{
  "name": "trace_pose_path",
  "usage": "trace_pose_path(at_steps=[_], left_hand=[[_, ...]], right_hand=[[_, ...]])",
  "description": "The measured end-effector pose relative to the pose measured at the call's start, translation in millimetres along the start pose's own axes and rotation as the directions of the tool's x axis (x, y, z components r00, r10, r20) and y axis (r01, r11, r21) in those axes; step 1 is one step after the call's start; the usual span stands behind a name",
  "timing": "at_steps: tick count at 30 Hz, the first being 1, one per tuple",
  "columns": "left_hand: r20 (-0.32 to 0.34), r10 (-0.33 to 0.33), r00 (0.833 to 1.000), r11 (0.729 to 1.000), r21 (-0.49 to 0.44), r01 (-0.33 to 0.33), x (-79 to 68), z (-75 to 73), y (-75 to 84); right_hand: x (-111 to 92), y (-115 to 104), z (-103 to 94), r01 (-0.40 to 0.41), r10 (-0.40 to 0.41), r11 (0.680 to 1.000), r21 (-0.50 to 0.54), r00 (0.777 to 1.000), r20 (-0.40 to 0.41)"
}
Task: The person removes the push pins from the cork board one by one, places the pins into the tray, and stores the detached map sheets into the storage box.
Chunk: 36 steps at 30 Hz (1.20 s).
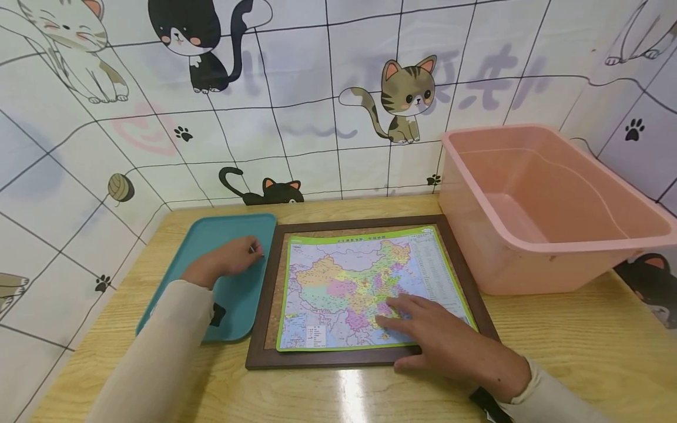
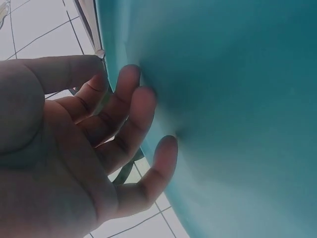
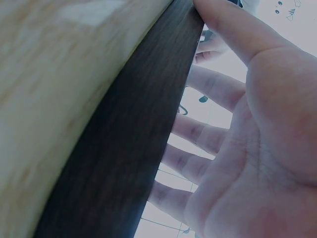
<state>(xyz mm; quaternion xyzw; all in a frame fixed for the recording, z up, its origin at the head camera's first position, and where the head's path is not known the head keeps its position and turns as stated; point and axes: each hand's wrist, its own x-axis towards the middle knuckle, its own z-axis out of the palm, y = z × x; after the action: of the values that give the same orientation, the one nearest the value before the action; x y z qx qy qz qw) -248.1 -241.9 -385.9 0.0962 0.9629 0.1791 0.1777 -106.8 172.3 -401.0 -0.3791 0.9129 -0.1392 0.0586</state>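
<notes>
One wooden surface [image 1: 296, 393], with a pink basin [image 1: 529, 267] standing right of a framed board [image 1: 317, 359].
Left of the board is a teal tray [image 1: 233, 299]; a map [image 1: 354, 288] lies on the board. The right hand [image 1: 433, 329] spreads its fingers wide over the board's lower right; the left hand [image 1: 230, 261], above the tray, seems to pinch a tiny item [image 1: 252, 249], too small to identify. Best done with light, flat pressure on the map and a fingertip grip kept steady.

Map [image 1: 338, 282] on framed board [image 1: 317, 359], ctr of table [image 1: 296, 393]; tray [image 1: 240, 299] just L, tub [image 1: 476, 194] R; wall [image 1: 307, 147] behind.
</notes>
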Motion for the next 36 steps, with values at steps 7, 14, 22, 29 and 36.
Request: trace_pose_path(at_steps=[7, 14, 22, 29, 36], left_hand=[[0.005, -0.015, 1.0, 1.0, 0.022, 0.015, 2.3, 1.1, -2.8], [0.015, -0.027, 1.0, 0.999, 0.037, 0.027, 2.7, 2.5, -2.9], [0.025, -0.044, 0.999, 0.998, 0.048, 0.042, 3.4, 5.4, -2.3], [0.03, -0.047, 0.998, 0.997, 0.059, 0.045, 5.0, 7.4, -2.7], [0.032, -0.055, 0.998, 0.997, 0.063, 0.052, 7.9, 10.6, -5.0]], right_hand=[[1, 0, -0.3, -0.008, 0.008, 1.0, 0.007, 1.0, 0.006], [0, 1, -0.1, -0.014, 0.013, 1.0, 0.019, 1.0, 0.018], [0, 1, 0.0, 0.001, -0.001, 1.0, 0.015, 1.0, 0.004], [-1, 2, 0.7, 0.018, -0.018, 1.0, 0.011, 1.0, -0.01], [-1, 2, 0.8, 0.016, -0.016, 1.0, 0.008, 1.0, -0.009]])
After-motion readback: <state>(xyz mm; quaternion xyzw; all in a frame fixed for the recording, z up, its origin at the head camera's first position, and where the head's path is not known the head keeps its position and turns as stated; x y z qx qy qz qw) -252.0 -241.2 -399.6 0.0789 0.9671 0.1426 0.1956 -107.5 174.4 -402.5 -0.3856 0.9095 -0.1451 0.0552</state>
